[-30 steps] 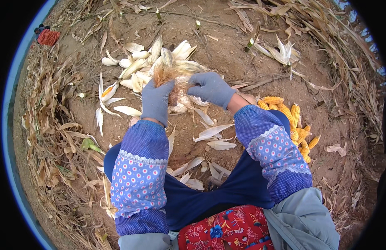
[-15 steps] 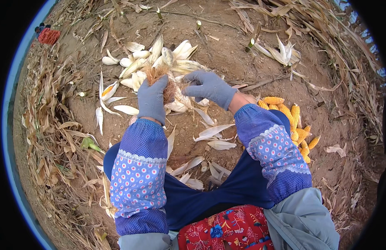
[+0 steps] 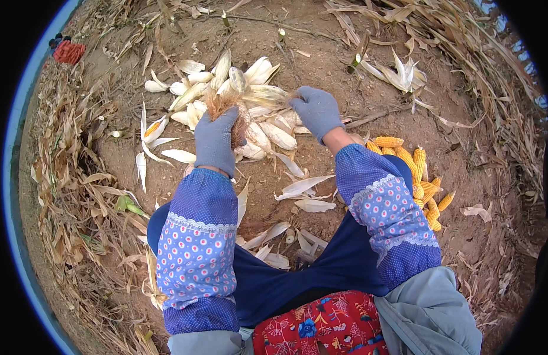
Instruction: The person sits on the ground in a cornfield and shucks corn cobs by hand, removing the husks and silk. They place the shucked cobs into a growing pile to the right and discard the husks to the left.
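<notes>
My left hand [image 3: 215, 142], in a grey glove, is closed on a tuft of brown corn silk [image 3: 222, 102]. Silk strands stick out above the thumb and to the right of it; whether an ear of corn lies under them is hidden. Off to the right, my grey-gloved right hand [image 3: 319, 113] has its fingers pinched together, with a thin brown wisp of silk at the fingertips. Right behind and between the hands lies a pile of corn ears in pale husks [image 3: 279, 135].
Husked yellow corn ears [image 3: 406, 158] are heaped by my right knee. Loose husks [image 3: 303, 188] lie on the soil between my legs. A partly opened ear [image 3: 152, 128] rests to the left. Cut stalk stubs [image 3: 355, 63] poke up farther off, and dry stalks [image 3: 67, 236] line the left side.
My right hand has moved right and slightly up, away from the left hand, and its fingers have closed together. My left hand has stayed in place with the silk.
</notes>
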`<action>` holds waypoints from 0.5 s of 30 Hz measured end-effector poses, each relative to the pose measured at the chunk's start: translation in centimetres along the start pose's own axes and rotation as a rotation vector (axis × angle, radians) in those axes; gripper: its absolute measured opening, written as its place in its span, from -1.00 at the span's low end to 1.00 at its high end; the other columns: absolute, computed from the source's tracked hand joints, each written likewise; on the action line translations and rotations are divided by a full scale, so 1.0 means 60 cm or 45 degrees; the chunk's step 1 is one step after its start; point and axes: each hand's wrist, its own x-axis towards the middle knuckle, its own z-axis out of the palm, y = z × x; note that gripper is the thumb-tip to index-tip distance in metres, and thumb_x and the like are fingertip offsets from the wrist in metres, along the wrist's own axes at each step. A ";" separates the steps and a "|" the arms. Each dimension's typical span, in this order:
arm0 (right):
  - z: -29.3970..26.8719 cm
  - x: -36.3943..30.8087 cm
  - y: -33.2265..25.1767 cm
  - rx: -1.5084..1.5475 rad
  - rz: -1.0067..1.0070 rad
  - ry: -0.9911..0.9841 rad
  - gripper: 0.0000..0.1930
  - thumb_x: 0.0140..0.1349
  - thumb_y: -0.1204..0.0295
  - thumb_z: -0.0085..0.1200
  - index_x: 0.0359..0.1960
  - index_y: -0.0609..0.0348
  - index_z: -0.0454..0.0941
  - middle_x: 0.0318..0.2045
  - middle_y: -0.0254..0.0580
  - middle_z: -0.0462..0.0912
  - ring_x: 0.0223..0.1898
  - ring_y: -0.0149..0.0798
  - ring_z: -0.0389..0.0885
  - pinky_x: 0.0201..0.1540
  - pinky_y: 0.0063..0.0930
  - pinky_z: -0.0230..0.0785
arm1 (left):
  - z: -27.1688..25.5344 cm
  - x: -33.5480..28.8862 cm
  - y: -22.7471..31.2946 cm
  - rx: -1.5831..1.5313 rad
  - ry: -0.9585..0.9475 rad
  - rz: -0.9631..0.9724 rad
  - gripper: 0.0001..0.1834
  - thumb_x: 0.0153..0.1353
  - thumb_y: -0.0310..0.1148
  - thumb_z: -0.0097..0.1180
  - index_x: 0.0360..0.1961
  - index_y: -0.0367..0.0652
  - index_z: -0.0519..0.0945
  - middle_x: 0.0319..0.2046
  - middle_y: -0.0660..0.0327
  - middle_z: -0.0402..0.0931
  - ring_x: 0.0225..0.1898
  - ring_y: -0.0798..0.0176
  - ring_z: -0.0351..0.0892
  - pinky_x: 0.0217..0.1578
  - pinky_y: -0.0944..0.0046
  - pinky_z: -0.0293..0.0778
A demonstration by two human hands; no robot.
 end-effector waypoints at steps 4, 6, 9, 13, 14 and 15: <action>-0.001 0.002 -0.008 0.633 0.129 -0.182 -0.76 0.09 0.25 0.10 -0.41 0.20 0.56 -0.59 -0.23 0.54 -0.57 -0.38 0.50 -0.48 -0.53 0.33 | -0.010 0.001 0.000 -0.102 0.068 0.048 -0.70 0.10 -0.38 0.13 -0.14 -0.22 0.45 -0.43 0.25 0.49 -0.51 0.34 0.52 -0.61 0.33 0.45; -0.009 -0.010 -0.022 0.881 0.178 -0.424 -0.74 0.10 0.25 0.12 -0.41 0.22 0.55 -0.60 -0.31 0.51 -0.58 -0.46 0.48 -0.52 -0.59 0.32 | -0.008 0.015 -0.018 -0.118 0.022 0.057 -0.69 0.09 -0.39 0.13 -0.13 -0.23 0.45 -0.40 0.24 0.50 -0.47 0.33 0.53 -0.55 0.33 0.47; -0.006 -0.033 -0.056 0.883 0.106 -0.647 -0.72 0.09 0.23 0.15 -0.39 0.24 0.53 -0.57 -0.34 0.50 -0.58 -0.50 0.48 -0.53 -0.63 0.32 | -0.002 0.009 -0.016 -0.084 0.024 0.039 -0.64 0.08 -0.40 0.12 -0.09 -0.31 0.43 -0.34 0.20 0.50 -0.39 0.35 0.52 -0.41 0.37 0.46; 0.011 -0.041 -0.060 0.911 0.081 -0.653 -0.70 0.07 0.23 0.18 -0.34 0.25 0.53 -0.55 -0.32 0.51 -0.57 -0.50 0.48 -0.52 -0.61 0.33 | 0.008 0.002 -0.022 -0.041 -0.030 0.057 -0.60 0.07 -0.40 0.12 -0.06 -0.36 0.43 -0.29 0.17 0.50 -0.35 0.34 0.51 -0.35 0.40 0.45; 0.016 -0.040 -0.055 0.937 0.067 -0.649 -0.71 0.07 0.25 0.18 -0.34 0.25 0.54 -0.55 -0.33 0.51 -0.57 -0.50 0.48 -0.53 -0.61 0.33 | 0.009 0.004 -0.024 -0.026 -0.057 0.055 -0.63 0.08 -0.41 0.11 -0.08 -0.34 0.43 -0.30 0.17 0.50 -0.35 0.33 0.52 -0.36 0.38 0.47; 0.019 -0.040 -0.053 0.963 0.053 -0.648 -0.73 0.07 0.27 0.18 -0.34 0.25 0.54 -0.56 -0.33 0.51 -0.57 -0.51 0.47 -0.53 -0.61 0.33 | 0.008 0.006 -0.027 -0.013 -0.080 0.053 -0.65 0.09 -0.43 0.11 -0.09 -0.32 0.43 -0.31 0.18 0.51 -0.35 0.31 0.54 -0.37 0.37 0.48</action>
